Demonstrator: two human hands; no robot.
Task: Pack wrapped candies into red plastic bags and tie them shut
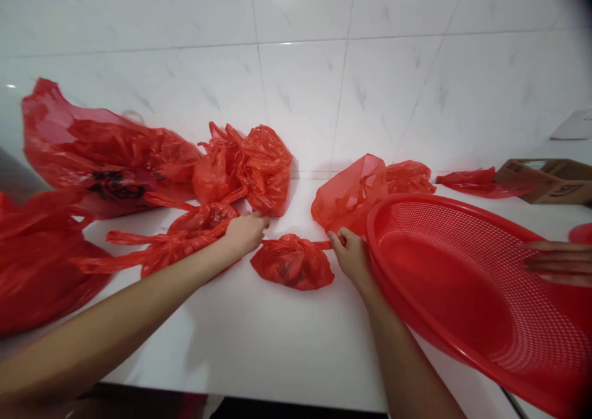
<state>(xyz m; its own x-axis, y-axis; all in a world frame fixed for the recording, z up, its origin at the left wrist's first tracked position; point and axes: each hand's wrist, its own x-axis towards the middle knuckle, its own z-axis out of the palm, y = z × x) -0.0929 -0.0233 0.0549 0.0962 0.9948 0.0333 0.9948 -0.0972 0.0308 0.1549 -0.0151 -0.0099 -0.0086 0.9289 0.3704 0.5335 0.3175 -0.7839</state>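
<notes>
A small knotted red plastic bag [293,264] with something dark inside lies on the white counter [287,339] between my hands. My left hand [246,234] is closed at its left end, on one handle. The opposite handle stretches to the right into the pinched fingers of my right hand [349,251]. What the bag contains cannot be made out through the plastic. Just left of my left hand lie more tied red bags [185,240], their handles sticking out. Beside my right hand is the rim of a large red plastic colander basket [444,283].
Along the tiled wall [300,98] stand a crumpled red bag [266,166], a large red bag with black print [115,160] and a loose red bag [351,194]. A cardboard box [550,182] sits at the far right. Another person's hand [562,262] reaches into the colander basket.
</notes>
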